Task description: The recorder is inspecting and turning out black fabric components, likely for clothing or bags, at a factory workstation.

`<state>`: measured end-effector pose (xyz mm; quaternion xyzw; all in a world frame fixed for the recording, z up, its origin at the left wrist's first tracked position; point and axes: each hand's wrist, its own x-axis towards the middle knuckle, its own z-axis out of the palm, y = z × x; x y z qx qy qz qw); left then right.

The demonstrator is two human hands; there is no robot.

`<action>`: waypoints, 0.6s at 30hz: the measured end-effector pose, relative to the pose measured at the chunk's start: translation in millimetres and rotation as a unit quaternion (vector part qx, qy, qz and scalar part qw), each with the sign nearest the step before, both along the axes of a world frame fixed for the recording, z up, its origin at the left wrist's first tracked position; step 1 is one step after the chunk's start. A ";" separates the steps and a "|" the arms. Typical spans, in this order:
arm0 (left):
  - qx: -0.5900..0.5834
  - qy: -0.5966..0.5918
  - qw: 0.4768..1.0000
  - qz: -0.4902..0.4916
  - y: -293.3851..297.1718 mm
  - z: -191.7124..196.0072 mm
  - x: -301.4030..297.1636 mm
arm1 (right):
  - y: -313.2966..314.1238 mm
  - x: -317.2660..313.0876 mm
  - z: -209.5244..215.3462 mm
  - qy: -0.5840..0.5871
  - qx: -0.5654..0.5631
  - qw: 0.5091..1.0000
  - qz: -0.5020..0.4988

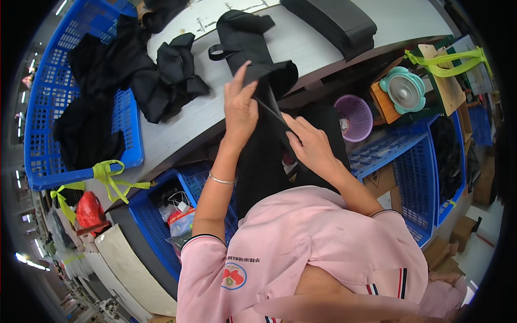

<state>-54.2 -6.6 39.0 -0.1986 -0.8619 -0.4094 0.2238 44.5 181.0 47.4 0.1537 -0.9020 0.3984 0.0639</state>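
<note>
A long black fabric piece (249,44) with a small loop on its left side lies over the edge of the white table and hangs down toward my lap. My left hand (240,110) is closed on the left edge of its folded part, thumb and fingers together, with the index finger pointing up. Lower and to the right, my right hand (313,145) pinches the same piece at its hanging edge between thumb and fingers. The fabric is drawn taut between both hands. Its lower end merges with my dark trousers and cannot be told apart.
A blue basket (137,126) heaped with black fabric pieces (129,70) stands at the left on the table (186,121). A stack of black pieces (336,24) lies at the back right. Beyond my right arm are a purple bin (353,118), a teal fan (405,90) and blue crates (414,183).
</note>
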 end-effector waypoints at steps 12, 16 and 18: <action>0.062 0.059 0.995 -0.040 26.4 25.8 86.6 | 7.6 -40.6 -24.2 -0.173 -0.350 0.916 -0.091; 0.089 0.030 0.995 -0.025 24.6 17.8 110.3 | 5.9 -33.0 -7.7 -0.236 -0.565 0.775 -0.158; 0.074 0.037 0.997 -0.002 33.6 14.7 113.6 | 3.9 -29.7 -0.3 -0.240 -0.633 0.720 -0.153</action>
